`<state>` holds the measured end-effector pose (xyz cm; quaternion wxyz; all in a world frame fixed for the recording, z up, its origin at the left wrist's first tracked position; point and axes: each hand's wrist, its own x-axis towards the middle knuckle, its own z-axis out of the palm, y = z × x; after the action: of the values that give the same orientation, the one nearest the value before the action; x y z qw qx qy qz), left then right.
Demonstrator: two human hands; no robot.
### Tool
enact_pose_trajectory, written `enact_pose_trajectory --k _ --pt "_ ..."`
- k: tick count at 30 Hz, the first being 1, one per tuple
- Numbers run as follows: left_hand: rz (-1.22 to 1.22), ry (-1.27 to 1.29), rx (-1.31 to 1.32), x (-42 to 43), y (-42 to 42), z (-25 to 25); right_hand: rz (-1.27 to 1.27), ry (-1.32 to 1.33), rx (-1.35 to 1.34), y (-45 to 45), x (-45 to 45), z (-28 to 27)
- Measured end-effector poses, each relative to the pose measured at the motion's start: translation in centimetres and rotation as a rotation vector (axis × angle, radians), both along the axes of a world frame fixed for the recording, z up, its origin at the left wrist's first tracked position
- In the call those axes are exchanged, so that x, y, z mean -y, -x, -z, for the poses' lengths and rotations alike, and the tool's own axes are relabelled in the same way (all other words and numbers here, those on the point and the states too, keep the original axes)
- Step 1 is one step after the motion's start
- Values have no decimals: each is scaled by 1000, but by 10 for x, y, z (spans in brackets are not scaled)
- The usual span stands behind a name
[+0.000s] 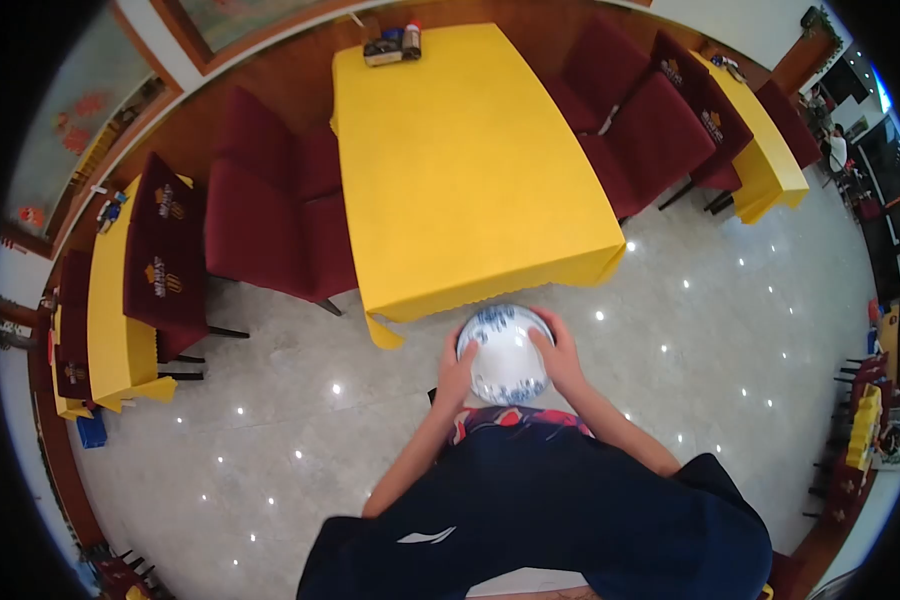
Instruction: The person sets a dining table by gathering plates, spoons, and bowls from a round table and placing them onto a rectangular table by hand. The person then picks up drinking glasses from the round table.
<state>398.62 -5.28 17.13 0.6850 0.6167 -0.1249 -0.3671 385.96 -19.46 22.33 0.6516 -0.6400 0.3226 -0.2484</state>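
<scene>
A round white porcelain bowl (510, 362) with blue floral patterns is held in front of my body, at about waist height. My left hand (457, 362) grips its left side, thumb over the rim. On the opposite side my right hand (560, 352) holds it the same way. Whether more bowls are stacked beneath it, I cannot tell. Just beyond the bowl is the near edge of a table with a yellow cloth (460, 160).
Dark red chairs flank the table, one at left (260, 220) and another at right (650, 135). A condiment holder (383, 48) stands at its far end. More yellow-covered tables are at left (110, 300) and right (760, 150). Shiny grey tiles (300, 430) cover the floor.
</scene>
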Motion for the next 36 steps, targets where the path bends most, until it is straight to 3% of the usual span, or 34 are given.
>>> enact_pose_trajectory --k 3,5,9,12,15,19,31,33,36 --pt "-22 33 -20 58 -57 -7 73 135 -8 -60 55 4" --pt "-37 26 -13 102 -93 -15 97 85 12 -101 94 2" --pt "-221 165 92 189 -157 22 46 177 26 -180 185 38" --pt "-322 174 -18 252 -200 57 26 -65 96 -240 252 79" --pt "-446 125 -131 301 -223 86 49 39 -38 -267 291 125" --pt "-500 -6 -158 360 -277 117 139 -209 -41 -316 339 175" --pt "-351 -157 105 397 -305 148 240 -189 -30 -332 362 210" --pt "-336 -228 239 394 -306 150 217 -41 -48 -332 361 211" --pt "-338 -225 236 394 -302 157 116 25 -107 -329 367 201"
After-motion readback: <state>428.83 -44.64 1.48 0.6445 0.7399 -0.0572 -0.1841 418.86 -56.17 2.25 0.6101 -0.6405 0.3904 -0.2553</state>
